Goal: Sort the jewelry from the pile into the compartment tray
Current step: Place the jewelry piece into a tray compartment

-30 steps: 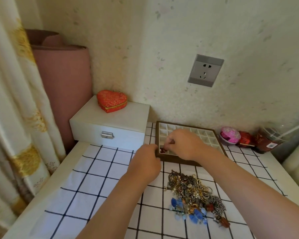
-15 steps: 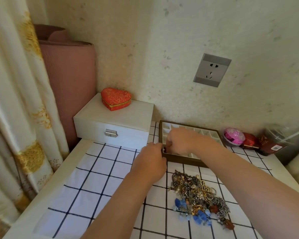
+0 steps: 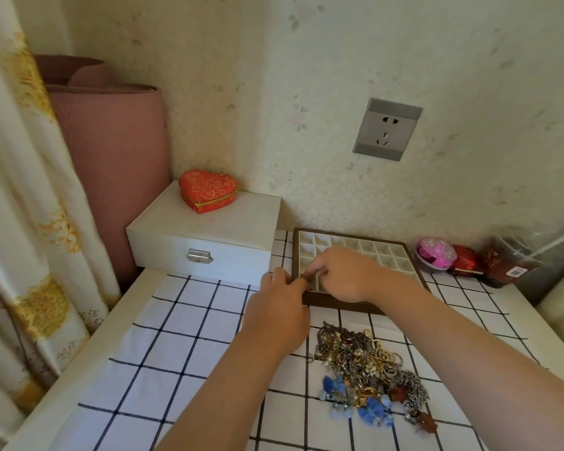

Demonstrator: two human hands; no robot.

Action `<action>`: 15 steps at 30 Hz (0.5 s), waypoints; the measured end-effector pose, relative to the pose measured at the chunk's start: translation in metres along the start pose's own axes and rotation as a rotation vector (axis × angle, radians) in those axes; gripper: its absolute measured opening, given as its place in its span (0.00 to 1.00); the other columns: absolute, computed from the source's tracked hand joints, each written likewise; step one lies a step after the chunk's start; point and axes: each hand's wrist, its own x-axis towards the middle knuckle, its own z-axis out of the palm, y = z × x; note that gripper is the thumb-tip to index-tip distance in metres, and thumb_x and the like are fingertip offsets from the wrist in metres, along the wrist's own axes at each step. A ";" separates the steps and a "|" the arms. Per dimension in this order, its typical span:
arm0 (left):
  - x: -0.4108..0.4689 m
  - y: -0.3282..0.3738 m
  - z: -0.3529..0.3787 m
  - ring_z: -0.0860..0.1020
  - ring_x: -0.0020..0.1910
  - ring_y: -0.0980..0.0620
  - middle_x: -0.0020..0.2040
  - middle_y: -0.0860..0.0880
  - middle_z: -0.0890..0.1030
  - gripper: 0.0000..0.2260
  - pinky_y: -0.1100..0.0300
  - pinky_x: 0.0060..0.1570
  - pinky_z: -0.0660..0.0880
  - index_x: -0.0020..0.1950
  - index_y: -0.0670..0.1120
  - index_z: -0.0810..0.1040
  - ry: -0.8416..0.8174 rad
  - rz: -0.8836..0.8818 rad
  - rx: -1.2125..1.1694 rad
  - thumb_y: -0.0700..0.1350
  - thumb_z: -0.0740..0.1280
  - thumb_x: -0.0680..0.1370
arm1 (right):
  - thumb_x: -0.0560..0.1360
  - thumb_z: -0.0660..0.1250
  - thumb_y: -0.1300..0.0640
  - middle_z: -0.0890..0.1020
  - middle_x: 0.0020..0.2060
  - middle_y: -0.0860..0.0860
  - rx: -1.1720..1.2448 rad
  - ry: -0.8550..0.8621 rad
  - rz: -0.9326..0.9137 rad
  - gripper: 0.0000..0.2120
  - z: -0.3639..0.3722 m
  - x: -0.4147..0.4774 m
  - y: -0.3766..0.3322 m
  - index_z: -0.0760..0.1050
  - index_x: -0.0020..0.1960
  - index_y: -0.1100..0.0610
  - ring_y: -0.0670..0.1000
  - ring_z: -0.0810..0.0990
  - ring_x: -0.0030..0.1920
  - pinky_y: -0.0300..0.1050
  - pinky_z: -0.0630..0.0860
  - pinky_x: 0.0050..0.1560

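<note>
The work surface was a white tabletop (image 3: 134, 307) under a blue-checked cloth, set against a speckled wall with a grey socket (image 3: 387, 129). A curtain (image 3: 30, 222) hung along the left edge. A white latched box (image 3: 209, 232) sat at the far left corner with a red heart-shaped box (image 3: 208, 190) on its lid.

I logged the compartment tray (image 3: 326, 302) at the far edge, right of the white box and close to the wall. The jewelry pile (image 3: 368, 366) lay towards the near edge, just in front of the tray but not touching it. It was one tangled heap of chains, gold rings, beads and blue tassels.

Both hands met over the tray's near left corner. The right grip (image 3: 342, 275) was narrow, fingertips pinched on what appeared to be a small dark piece (image 3: 310, 272) above the nearest compartments. The piece was too small for me to identify. The left grip (image 3: 280, 307) had curled fingers at the tray's left wall, touching the right fingertips. I could not tell whether it held anything or merely steadied the tray.

My assessment was that the task was at an early stage. Every compartment I could see in the far rows looked bare, though the near ones were hidden behind the hands. The pile was large and unsorted, so nearly all the work remained. The step in hand appeared to be placing one piece in a near left compartment.
</note>
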 end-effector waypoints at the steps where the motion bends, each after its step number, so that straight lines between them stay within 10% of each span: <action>1: 0.000 0.000 0.000 0.65 0.65 0.51 0.65 0.50 0.68 0.20 0.58 0.55 0.72 0.73 0.55 0.68 0.004 0.000 0.013 0.50 0.62 0.81 | 0.76 0.57 0.68 0.79 0.66 0.50 0.029 0.023 0.000 0.25 0.001 0.000 0.003 0.81 0.62 0.47 0.52 0.75 0.66 0.51 0.75 0.65; 9: 0.004 -0.002 -0.003 0.69 0.62 0.51 0.63 0.50 0.70 0.18 0.57 0.54 0.74 0.71 0.54 0.67 0.014 -0.032 -0.095 0.49 0.62 0.81 | 0.75 0.58 0.69 0.73 0.39 0.43 -0.006 0.039 -0.043 0.24 0.009 -0.004 0.005 0.80 0.62 0.47 0.50 0.77 0.43 0.48 0.77 0.44; 15: 0.006 -0.005 -0.003 0.70 0.63 0.52 0.65 0.51 0.71 0.20 0.56 0.59 0.72 0.71 0.54 0.67 0.007 -0.072 -0.188 0.50 0.64 0.80 | 0.77 0.59 0.67 0.72 0.48 0.46 0.037 0.189 -0.051 0.22 0.011 -0.008 0.010 0.82 0.58 0.45 0.49 0.75 0.47 0.47 0.75 0.47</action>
